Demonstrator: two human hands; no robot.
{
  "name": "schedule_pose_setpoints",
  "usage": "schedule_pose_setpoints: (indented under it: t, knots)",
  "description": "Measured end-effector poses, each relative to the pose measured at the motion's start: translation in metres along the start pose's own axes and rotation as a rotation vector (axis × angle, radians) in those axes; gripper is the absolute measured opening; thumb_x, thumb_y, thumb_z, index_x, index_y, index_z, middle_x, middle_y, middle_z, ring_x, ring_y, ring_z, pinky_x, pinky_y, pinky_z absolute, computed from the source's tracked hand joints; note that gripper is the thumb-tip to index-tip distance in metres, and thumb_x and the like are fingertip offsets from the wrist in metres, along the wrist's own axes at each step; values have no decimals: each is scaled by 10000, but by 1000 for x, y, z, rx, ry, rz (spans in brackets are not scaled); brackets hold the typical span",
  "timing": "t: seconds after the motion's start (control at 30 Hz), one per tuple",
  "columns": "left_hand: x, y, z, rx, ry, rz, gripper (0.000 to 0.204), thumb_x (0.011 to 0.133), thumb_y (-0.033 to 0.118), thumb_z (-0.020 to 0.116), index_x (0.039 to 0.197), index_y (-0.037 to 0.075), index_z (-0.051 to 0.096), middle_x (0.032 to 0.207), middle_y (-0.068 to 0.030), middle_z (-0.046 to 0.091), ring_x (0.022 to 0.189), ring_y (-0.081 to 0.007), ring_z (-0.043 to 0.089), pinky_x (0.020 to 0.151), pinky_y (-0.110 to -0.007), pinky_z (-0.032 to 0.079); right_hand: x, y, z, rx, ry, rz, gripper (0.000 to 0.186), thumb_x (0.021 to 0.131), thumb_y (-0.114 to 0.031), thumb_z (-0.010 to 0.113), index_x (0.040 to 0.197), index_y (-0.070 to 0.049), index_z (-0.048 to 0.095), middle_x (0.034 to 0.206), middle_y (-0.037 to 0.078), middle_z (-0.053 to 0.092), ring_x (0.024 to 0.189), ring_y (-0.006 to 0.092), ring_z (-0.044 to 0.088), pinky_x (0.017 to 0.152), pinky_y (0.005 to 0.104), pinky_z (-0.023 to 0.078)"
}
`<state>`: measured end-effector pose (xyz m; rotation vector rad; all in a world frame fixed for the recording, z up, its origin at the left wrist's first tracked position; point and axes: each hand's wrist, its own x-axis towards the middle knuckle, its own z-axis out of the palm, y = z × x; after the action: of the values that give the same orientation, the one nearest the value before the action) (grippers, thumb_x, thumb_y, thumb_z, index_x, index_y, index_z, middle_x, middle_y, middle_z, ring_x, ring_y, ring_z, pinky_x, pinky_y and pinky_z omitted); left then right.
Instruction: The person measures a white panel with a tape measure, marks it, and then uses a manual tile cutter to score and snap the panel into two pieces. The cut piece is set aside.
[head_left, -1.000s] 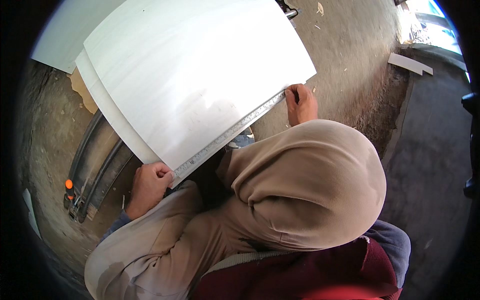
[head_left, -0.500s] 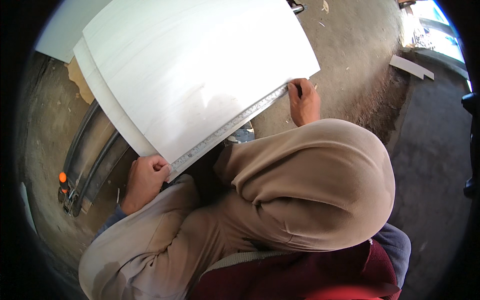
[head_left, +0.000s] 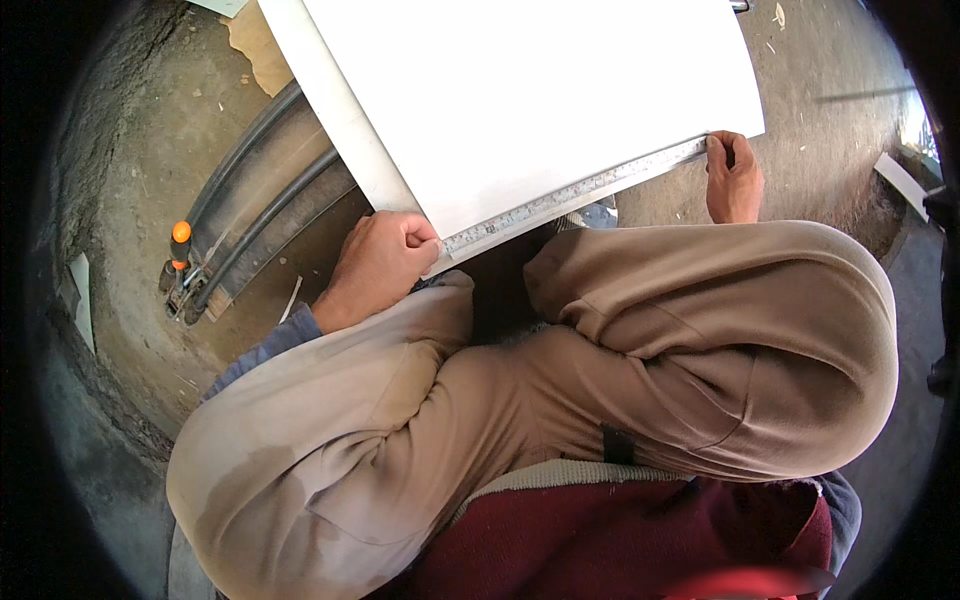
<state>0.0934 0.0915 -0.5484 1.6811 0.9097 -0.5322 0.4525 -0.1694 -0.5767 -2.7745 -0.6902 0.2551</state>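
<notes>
A large white slab (head_left: 560,90), glossy like a tile, lies in front of my knees. Another white piece (head_left: 335,100) shows from beneath it along the left side. A graduated metal ruler (head_left: 580,192) runs along the slab's near edge. My left hand (head_left: 378,262) is closed at the near left corner, thumb and fingers pinching the ruler's left end. Toward the right end, my right hand (head_left: 734,178) pinches the ruler between thumb and curled fingers.
Left of the slab, a tool with two black rails (head_left: 255,125) and an orange-tipped handle (head_left: 181,245) rests on the rough concrete floor (head_left: 130,190). Brown cardboard (head_left: 258,50) lies at the far left. A white offcut (head_left: 902,185) is at the right.
My view has swung left, so the slab, ruler and both hands appear farther right and higher. Both hands keep their places at the ruler's ends.
</notes>
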Motion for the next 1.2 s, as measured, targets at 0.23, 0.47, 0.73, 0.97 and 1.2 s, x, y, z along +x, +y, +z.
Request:
schedule_pose_setpoints:
  t: [0.23,0.47,0.73,0.97,1.2]
  knots:
    - [3,-2,-1,54,-8,50,198,919,147,700,910,-44,751,736,-96,738,695,-131,700,666,-312,544,1,1,2,-11,-6,33,282,1059,-277,616,1102,-25,735,810,74,687,715,132,590,664,348,510]
    - [0,-1,1,40,9,32,200,909,153,697,883,-38,751,731,-106,736,680,-145,693,662,-318,541,4,-8,-3,-3,12,-62,301,1062,-290,622,1099,-11,731,851,108,721,739,163,638,685,360,526]
    - [3,7,2,28,11,13,179,893,130,706,859,-42,741,728,-109,739,667,-142,689,651,-317,536,7,-7,-4,100,25,-125,254,1044,-233,636,1098,-1,724,914,189,743,800,280,704,765,406,549]
    - [4,3,3,-26,-3,-45,185,893,128,704,870,-50,745,718,-107,747,654,-151,707,636,-321,534,1,-16,-9,72,-20,47,279,1040,-232,625,1082,33,700,931,198,732,821,322,694,791,421,542]
    - [4,2,4,-43,3,-49,176,891,121,701,868,-48,746,720,-107,747,655,-154,713,645,-314,543,-1,-18,-10,82,-78,184,259,1032,-223,633,1053,28,696,896,188,723,792,311,675,763,417,537]
